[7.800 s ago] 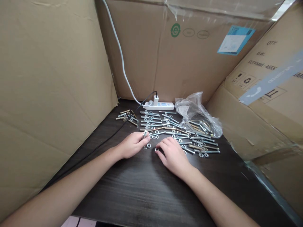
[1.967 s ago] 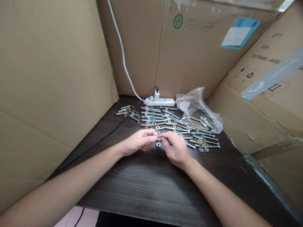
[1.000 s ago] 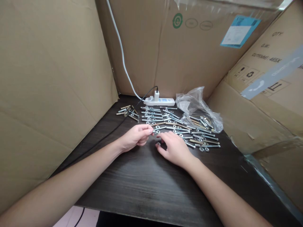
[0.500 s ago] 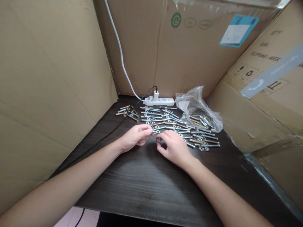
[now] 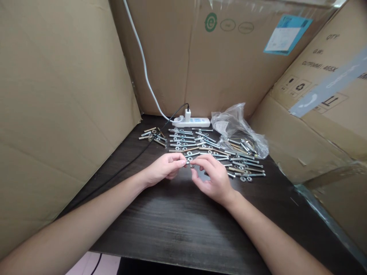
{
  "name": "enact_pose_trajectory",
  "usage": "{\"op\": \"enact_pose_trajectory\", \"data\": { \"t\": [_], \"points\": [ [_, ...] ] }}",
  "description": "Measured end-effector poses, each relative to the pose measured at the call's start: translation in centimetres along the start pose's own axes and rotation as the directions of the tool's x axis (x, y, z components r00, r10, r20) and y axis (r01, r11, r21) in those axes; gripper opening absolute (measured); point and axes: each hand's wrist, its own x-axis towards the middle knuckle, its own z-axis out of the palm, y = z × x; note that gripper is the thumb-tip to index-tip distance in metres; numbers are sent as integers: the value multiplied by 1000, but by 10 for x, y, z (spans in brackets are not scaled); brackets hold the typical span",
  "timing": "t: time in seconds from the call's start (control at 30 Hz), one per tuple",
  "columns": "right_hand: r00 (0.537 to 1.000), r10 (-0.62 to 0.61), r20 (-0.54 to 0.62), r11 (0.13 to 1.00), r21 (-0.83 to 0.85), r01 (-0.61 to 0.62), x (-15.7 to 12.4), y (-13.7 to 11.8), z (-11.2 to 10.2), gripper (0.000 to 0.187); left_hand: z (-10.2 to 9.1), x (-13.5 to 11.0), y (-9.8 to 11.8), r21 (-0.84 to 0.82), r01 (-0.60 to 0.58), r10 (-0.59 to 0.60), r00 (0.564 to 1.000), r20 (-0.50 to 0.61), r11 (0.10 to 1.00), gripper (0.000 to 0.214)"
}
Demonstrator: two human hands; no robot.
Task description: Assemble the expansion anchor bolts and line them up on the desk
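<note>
My left hand (image 5: 169, 166) is closed in a pinch on a metal bolt (image 5: 187, 163); only its tip shows past the thumb, and the rest is hidden in the fingers. Just right of it, my right hand (image 5: 210, 173) pinches a small metal washer (image 5: 192, 166) between thumb and fingertips. The washer is close to the bolt's tip; whether they touch I cannot tell. Behind both hands lie rows of bolts (image 5: 182, 144) with flat washers and ring washers set beside them. More bolts (image 5: 247, 175) with washers lie to the right of my right hand.
A loose pile of bolts (image 5: 153, 135) lies at the left. At the back stand a white power strip (image 5: 200, 122) with a plugged-in charger and a clear plastic bag (image 5: 229, 124) with fasteners by it. A black cable (image 5: 129, 165) crosses the dark table (image 5: 172, 229). Cardboard boxes (image 5: 160, 57) wall three sides.
My hands have come together, so the washer in my right fingers is now close to the bolt in my left. The view has shifted slightly.
</note>
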Motion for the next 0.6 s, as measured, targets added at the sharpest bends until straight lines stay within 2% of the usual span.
{"op": "enact_pose_trajectory", "data": {
  "t": [0.27, 0.6],
  "points": [
    [998, 12, 64, 998, 56, -16, -3, 0, 1, 27, 1, 1, -3, 61, -14, 12, 1000, 20, 998, 32],
    [996, 47, 77, 995, 84, -53, -3, 2, 1, 23, 3, 1, -3, 161, -47, 43, 999, 28, 986, 34]
  ]
}}
